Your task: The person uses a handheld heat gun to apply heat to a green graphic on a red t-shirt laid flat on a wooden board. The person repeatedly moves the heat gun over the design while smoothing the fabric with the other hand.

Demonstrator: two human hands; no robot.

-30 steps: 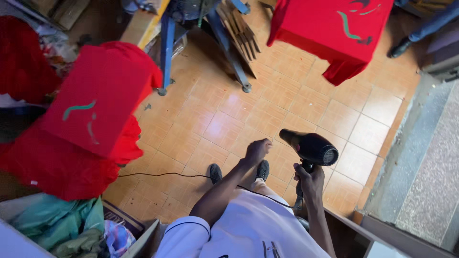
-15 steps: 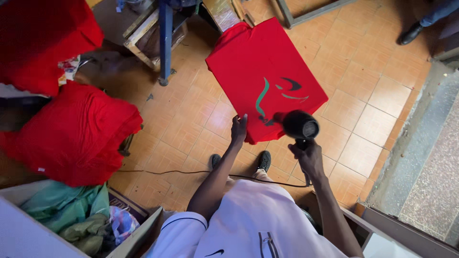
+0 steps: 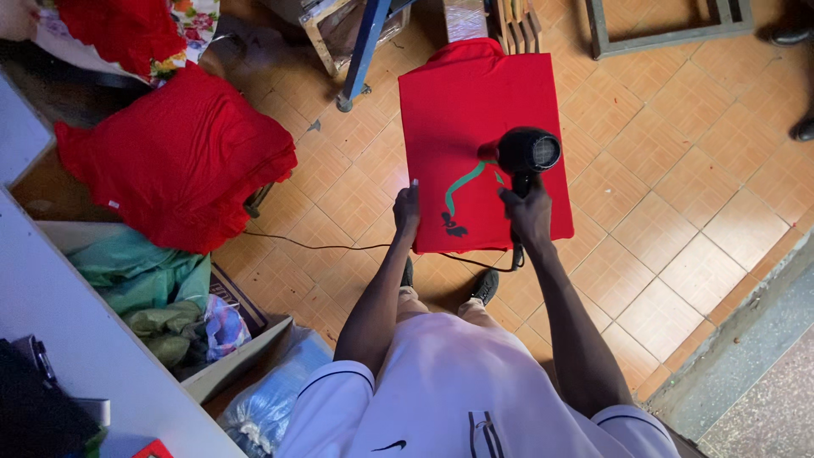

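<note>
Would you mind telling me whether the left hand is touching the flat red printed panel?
Touching. The head view shows the left hand gripping the lower left edge of the red panel, fingers over its surface, with no gap visible.

The left hand [image 3: 407,208] grips the lower left edge of a flat red shirt panel [image 3: 479,110] with a green and black print. The right hand [image 3: 527,216] clasps a black hair dryer [image 3: 526,153] over the panel. At nine o'clock, a red fabric pile [image 3: 178,157] sits on the tiled floor [image 3: 678,195].
</note>
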